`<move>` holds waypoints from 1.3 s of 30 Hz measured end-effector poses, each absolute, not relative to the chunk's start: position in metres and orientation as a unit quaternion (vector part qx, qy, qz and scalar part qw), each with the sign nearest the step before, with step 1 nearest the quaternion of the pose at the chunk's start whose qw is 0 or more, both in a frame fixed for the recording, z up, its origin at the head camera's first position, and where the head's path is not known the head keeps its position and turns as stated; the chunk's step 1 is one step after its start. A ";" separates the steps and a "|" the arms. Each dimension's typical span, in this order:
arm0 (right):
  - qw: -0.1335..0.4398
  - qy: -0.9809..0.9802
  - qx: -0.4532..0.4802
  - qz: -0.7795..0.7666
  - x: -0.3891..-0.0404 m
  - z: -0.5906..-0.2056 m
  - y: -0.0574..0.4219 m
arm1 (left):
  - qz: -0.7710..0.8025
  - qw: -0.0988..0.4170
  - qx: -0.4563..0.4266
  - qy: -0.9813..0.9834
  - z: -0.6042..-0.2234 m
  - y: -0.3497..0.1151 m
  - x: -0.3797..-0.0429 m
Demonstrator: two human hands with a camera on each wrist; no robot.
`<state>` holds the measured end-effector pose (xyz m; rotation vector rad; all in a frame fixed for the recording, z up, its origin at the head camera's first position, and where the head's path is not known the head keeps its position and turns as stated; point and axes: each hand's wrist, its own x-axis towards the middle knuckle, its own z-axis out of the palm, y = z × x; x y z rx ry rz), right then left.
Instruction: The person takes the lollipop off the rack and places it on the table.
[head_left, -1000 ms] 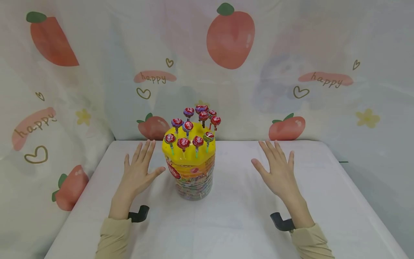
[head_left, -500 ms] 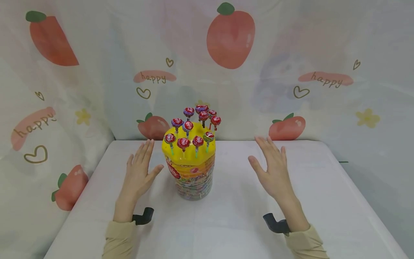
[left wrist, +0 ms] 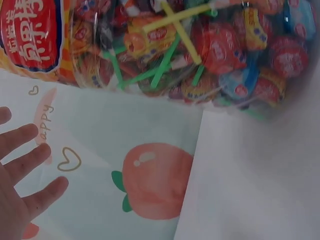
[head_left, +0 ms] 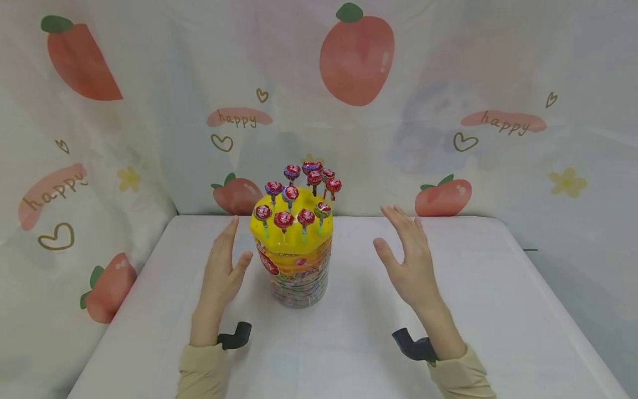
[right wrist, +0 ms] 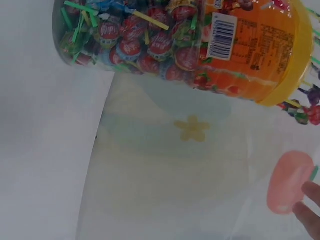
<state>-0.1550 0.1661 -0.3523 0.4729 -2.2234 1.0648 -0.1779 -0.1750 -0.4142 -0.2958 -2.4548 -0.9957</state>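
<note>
yellow plastic lid [head_left: 291,246] on top of a clear plastic jar [head_left: 299,285], and the jar stood upright on the white-covered table [head_left: 349,343], between the two hands and closer to the left one. red and purple wrapped ball lollipops [head_left: 283,220] poked up out of the lid on thin sticks. the left hand [head_left: 219,277] was just beside the jar, fingers pretty straight, thumb apart from them, nothing held. the right hand [head_left: 411,269] was well apart on the other side, same deal: fingers extended, thumb out, no grip on anything.

what could've gone wrong, imo: with the left so much nearer, one hand pushing in alone might slide or tip the jar. smooth plastic could slip too if squeezed unevenly. a hand coming in high might knock those sticks, and the black bent pieces [head_left: 236,335] at the wrists could bump the jar wall.

fun bit: only the right wrist view had the black-and-white barcode [right wrist: 222,36] on the orange label [right wrist: 255,50]. the left wrist view showed the yellow and green sticks [left wrist: 182,32] inside really clearly, but cut off the lid. only the head view had the whole jar plus both hands.
</note>
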 end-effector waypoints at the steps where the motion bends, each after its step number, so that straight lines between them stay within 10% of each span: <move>1: 0.314 -0.838 0.184 0.407 -0.155 -0.351 0.164 | -0.372 0.236 -0.107 -0.891 -0.415 -0.173 -0.178; 39: 0.317 -0.764 0.296 0.478 -0.172 -0.329 0.108 | -0.537 0.246 -0.117 -0.799 -0.455 -0.136 -0.177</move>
